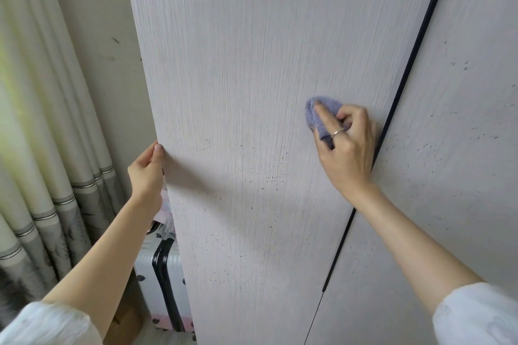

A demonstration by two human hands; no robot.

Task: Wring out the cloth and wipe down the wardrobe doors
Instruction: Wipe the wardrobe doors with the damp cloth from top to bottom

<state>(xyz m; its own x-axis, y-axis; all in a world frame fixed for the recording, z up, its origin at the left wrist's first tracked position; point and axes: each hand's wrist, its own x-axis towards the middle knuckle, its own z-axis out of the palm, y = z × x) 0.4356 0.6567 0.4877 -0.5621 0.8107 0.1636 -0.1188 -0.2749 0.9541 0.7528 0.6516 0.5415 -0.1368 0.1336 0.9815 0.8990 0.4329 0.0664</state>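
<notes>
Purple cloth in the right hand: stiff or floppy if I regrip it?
Probably floppy: the purple cloth bunches into a soft wad under the right hand on the wardrobe door. Its fuzzy pile suggests good grip. Likely light, as few fingers hold it.

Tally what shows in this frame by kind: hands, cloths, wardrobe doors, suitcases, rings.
Hands: 2, left hand gripping the door's edge, right hand pressing the cloth
Purple cloth: 1
Wardrobe doors: 2, left door, right door
Suitcase: 1
Ring: 1
Total: 7

Cloth (319,112) lilac; wardrobe door (252,92) pale grey woodgrain, dark-speckled; curtain (42,120) cream, grey-striped; suitcase (165,274) white, black-trimmed.
</notes>
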